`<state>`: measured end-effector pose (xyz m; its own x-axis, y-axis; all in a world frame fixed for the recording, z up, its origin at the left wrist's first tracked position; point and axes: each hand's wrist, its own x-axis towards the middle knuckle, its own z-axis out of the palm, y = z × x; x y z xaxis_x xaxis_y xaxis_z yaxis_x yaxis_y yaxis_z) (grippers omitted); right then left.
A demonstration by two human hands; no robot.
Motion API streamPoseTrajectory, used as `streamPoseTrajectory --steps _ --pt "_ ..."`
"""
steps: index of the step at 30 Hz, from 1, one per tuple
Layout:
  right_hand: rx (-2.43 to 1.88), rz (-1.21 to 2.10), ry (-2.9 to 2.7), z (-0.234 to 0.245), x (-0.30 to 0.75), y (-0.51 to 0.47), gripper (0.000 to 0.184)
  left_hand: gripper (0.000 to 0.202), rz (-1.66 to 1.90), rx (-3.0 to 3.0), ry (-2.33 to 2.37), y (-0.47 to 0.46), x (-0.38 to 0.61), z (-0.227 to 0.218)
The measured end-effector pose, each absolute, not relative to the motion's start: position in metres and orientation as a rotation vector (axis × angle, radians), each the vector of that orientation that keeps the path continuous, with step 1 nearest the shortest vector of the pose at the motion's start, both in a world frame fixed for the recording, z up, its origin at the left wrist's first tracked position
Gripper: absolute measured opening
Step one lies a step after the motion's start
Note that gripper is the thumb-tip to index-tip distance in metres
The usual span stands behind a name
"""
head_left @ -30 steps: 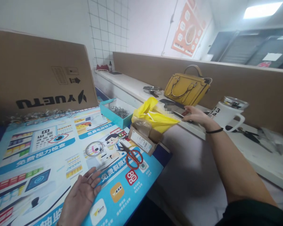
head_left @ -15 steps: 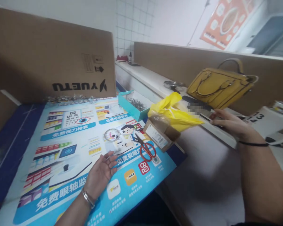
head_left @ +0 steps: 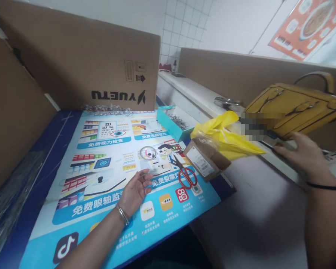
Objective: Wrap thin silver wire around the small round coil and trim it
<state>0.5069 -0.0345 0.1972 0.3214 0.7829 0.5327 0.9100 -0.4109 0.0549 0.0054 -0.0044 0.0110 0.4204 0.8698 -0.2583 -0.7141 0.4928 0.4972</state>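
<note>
My left hand (head_left: 136, 188) lies palm up on the printed poster (head_left: 100, 147), fingers loosely curled and apart, with nothing visible in it. Just beyond its fingertips is a round, clear-rimmed shape (head_left: 148, 152); whether it is printed or lying there I cannot tell. To that hand's right lie red-handled scissors (head_left: 187, 175), blades pointing away. At the white ledge, my right hand (head_left: 302, 157) has thumb and fingers bent together beside a dark flat object (head_left: 271, 135), partly blurred out. What it grips is hidden. A yellow handbag (head_left: 294, 104) stands just behind it.
A small open cardboard box (head_left: 205, 158) and a yellow plastic bag (head_left: 226, 136) sit at the table's right edge. Behind them a turquoise box (head_left: 170, 125) holds small metal pieces. Large cardboard sheets (head_left: 106, 59) stand at the back and left. Clear packets (head_left: 109, 108) line the back.
The view has turned left, so everything appears farther right. My left hand stays on the poster. My right hand remains at the ledge, slightly farther right beside the handbag.
</note>
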Motion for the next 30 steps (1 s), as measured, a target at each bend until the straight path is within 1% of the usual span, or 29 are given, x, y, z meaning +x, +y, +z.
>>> streamPoseTrajectory --steps 2,4,6,8,9,10,12,13,14,18,21,23,27,30 --pt "-2.192 -0.93 -1.539 0.19 0.48 -0.04 0.053 0.027 1.065 0.364 0.54 -0.005 0.006 0.011" --pt "-2.045 -0.939 -1.641 0.17 0.442 -0.045 0.048 0.027 1.114 0.402 0.574 -0.005 0.007 0.01" --pt "-1.938 -0.778 -1.84 0.139 0.398 -0.048 0.039 0.027 1.131 0.44 0.61 -0.006 0.008 0.009" --pt "-1.834 -0.446 -2.127 0.101 0.354 -0.043 0.031 0.027 1.125 0.472 0.633 -0.006 0.009 0.009" --pt "-1.774 -0.275 -2.256 0.082 0.335 -0.038 0.032 0.028 1.122 0.494 0.639 -0.006 0.009 0.009" --pt "-1.728 -0.172 -2.35 0.064 0.318 -0.031 0.035 0.028 1.125 0.52 0.646 -0.007 0.01 0.01" --pt "-1.728 -0.1 -2.452 0.035 0.293 -0.013 0.051 0.028 1.14 0.591 0.668 -0.009 0.012 0.012" --pt "-1.758 -0.076 -2.489 0.025 0.286 -0.004 0.055 0.028 1.145 0.631 0.685 -0.009 0.013 0.012" --pt "-1.802 -0.061 -2.489 0.017 0.28 0.006 0.053 0.028 1.144 0.671 0.708 -0.01 0.015 0.013" --pt "-1.875 -0.08 -2.46 0.005 0.272 0.032 0.051 0.031 1.088 0.752 0.803 -0.011 0.025 0.012" --pt "-2.001 -0.154 -2.426 0.003 0.275 0.042 0.053 0.037 0.994 0.766 0.829 -0.008 0.032 0.008" --pt "-2.021 -0.111 -2.501 0.004 0.282 0.046 0.053 0.041 0.952 0.797 0.846 -0.006 0.035 0.005" --pt "-1.885 0.103 -2.623 0.015 0.295 0.055 0.057 0.045 0.941 0.858 0.854 -0.005 0.038 -0.002" --pt "-1.669 0.044 -2.683 0.031 0.276 0.071 0.05 0.047 0.94 0.862 0.867 -0.006 0.039 -0.007"
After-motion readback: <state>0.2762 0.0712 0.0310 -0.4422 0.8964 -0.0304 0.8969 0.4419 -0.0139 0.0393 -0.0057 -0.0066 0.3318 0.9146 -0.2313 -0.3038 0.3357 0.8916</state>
